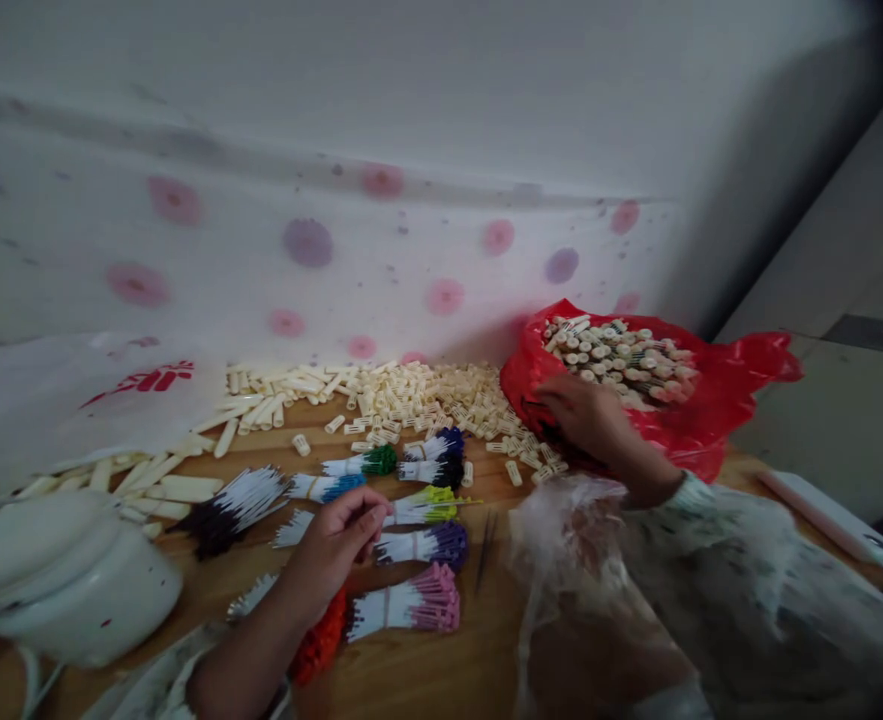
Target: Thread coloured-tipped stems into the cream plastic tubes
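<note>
My left hand (336, 545) hovers over bundles of thin white sticks with coloured tips (418, 545), its fingers pinched together on something I cannot make out. My right hand (587, 415) rests at the near edge of a red plastic bag (711, 420) filled with small cream-coloured pieces (621, 360). Its fingers curl down and are hidden. A heap of small cream caps (426, 395) lies on the wooden table (426, 680) between both hands. A pink-tipped bundle (411, 605) and an orange bundle (321, 640) lie closest to me.
Long cream tubes (156, 480) lie at the left. A white rounded appliance (66, 585) sits at the near left. A clear plastic bag (681, 610) covers the near right. A spotted sheet (298, 260) hangs behind the table.
</note>
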A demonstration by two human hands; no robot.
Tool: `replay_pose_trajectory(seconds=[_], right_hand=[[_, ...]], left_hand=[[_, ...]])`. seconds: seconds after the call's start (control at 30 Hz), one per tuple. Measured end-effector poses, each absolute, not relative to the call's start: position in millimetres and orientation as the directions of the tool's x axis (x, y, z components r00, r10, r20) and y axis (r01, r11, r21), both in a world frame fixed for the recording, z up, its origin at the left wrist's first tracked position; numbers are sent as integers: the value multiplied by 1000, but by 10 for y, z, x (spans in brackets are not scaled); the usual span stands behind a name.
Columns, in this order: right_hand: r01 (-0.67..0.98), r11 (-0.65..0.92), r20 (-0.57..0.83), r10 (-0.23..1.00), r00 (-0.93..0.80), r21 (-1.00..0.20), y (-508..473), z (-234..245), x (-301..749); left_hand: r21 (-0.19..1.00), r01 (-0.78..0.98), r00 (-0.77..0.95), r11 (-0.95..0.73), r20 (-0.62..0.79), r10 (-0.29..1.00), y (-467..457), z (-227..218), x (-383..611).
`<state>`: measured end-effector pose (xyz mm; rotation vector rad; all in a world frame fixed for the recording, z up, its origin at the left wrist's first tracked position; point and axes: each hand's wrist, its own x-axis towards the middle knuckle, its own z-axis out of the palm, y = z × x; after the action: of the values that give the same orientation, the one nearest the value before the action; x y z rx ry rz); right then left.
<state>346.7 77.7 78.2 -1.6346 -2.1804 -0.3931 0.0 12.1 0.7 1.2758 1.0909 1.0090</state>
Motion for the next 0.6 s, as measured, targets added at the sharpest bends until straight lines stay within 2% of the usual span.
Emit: replay_pose_trajectory(seconds=[0.1,0.27,0.43,0.6], right_hand=[[940,341,217,917,-334,5,1120,519,2969],[977,209,-26,978,-208,50,1693,50,2562],[991,114,-92,990,-107,72,1854,-84,2497],[985,169,-62,984,-167,26,2021,197,2389]], left_hand=[[999,15,219,30,-33,975,111,13,6],[999,41,247,-10,0,969,118,-10,1],[994,82,296,-70,43,954,114,-43,-1],[987,92,303,-129,95,948,81,-44,38]])
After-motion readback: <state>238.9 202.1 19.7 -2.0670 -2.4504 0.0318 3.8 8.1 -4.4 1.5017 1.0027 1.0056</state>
